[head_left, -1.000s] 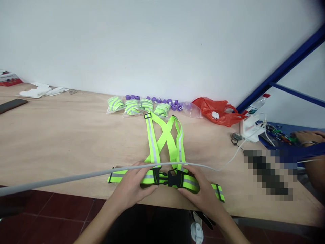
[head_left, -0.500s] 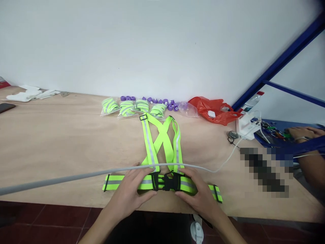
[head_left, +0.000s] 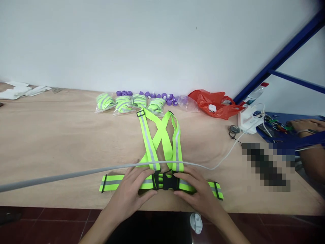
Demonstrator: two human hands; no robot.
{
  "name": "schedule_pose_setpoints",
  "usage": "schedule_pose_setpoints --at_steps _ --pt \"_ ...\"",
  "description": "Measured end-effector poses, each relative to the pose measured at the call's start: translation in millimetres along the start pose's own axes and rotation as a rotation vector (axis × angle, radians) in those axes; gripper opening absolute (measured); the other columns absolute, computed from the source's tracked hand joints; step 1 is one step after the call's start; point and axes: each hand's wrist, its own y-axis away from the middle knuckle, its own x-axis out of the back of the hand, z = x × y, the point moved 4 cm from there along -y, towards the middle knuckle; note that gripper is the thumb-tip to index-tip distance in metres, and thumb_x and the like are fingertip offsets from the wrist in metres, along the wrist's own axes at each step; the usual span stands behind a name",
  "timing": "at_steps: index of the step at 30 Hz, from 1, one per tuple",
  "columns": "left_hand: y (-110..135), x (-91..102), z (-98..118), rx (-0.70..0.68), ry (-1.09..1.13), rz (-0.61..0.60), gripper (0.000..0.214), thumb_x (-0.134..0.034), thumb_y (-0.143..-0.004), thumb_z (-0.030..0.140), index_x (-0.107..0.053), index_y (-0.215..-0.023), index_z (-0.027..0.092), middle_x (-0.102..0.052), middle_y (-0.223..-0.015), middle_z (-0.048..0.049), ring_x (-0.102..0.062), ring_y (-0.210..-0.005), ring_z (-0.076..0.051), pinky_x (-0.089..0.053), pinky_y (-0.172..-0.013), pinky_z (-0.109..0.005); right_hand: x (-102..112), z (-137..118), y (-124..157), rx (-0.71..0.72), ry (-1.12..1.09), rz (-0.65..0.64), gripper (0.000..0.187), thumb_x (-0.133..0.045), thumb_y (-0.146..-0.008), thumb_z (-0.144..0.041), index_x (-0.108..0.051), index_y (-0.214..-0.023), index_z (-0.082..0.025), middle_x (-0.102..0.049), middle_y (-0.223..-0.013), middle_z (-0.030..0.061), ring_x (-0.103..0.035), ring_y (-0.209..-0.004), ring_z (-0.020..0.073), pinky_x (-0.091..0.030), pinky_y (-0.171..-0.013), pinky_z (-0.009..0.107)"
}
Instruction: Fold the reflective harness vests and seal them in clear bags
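Note:
A neon yellow-green reflective vest (head_left: 161,130) of straps with silver stripes lies on the table, its shoulder straps crossing away from me. On its waist belt is a black side-release buckle (head_left: 170,181), with prongs showing between its two halves. My left hand (head_left: 130,186) has thumb and fingers closed around the belt at the buckle's left half. At the right half, my right hand (head_left: 195,189) grips in the same way. Belt ends with black slides stick out beyond both hands. I cannot tell whether the buckle is fully latched.
Bagged folded vests (head_left: 123,104), purple caps (head_left: 164,96) and a red plastic bag (head_left: 217,105) line the wall. A grey-white cable (head_left: 101,169) crosses in front of the vest to a white power adapter (head_left: 251,119). Another person's arm (head_left: 311,162) is at right.
My view has shifted slightly, so the background items sit a little higher. Both hands keep their grip at the buckle, and the vest lies much as before.

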Motion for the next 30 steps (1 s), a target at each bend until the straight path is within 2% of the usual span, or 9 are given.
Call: schedule_pose_setpoints --at_steps 5,9,21,30 --pt "0.7 -2.5 0.3 -0.01 -0.009 -0.037 0.04 -0.058 -0.102 0.041 -0.047 -0.136 0.025 -0.069 -0.121 -0.0092 -0.066 -0.116 -0.028 -0.043 -0.113 -0.06 -0.8 -1.1 -1.3 0.048 0.021 -0.013 0.033 -0.078 -0.086 -0.04 -0.073 -0.118 -0.03 -0.073 -0.117 0.007 -0.069 -0.11 0.0265 -0.059 -0.094 0.04" --pt "0.1 -3.8 1.8 -0.007 0.002 -0.044 0.038 -0.058 -0.101 0.039 -0.047 -0.135 0.024 -0.068 -0.121 -0.0096 -0.065 -0.117 -0.027 -0.043 -0.115 -0.059 0.6 -3.1 -2.0 0.084 0.014 -0.005 0.034 -0.077 -0.087 -0.04 -0.073 -0.119 -0.029 -0.073 -0.118 0.0071 -0.068 -0.11 0.0261 -0.058 -0.095 0.039" --pt "-0.5 -8.6 5.2 -0.007 0.017 -0.043 0.036 -0.059 -0.101 0.039 -0.048 -0.133 0.024 -0.069 -0.119 -0.0099 -0.066 -0.115 -0.027 -0.042 -0.115 -0.061 0.5 -2.7 -1.8 0.053 0.002 -0.029 0.034 -0.077 -0.087 -0.042 -0.074 -0.119 -0.03 -0.073 -0.117 0.007 -0.069 -0.109 0.0261 -0.059 -0.093 0.039" --pt "-2.1 -10.6 6.8 -0.006 0.038 -0.013 0.037 -0.063 -0.099 0.038 -0.051 -0.131 0.024 -0.07 -0.118 -0.0087 -0.068 -0.113 -0.027 -0.044 -0.115 -0.058 -0.2 -3.7 -1.9 0.088 0.017 -0.012 0.035 -0.077 -0.086 -0.043 -0.073 -0.119 -0.03 -0.073 -0.115 0.0073 -0.069 -0.107 0.0265 -0.059 -0.091 0.039"
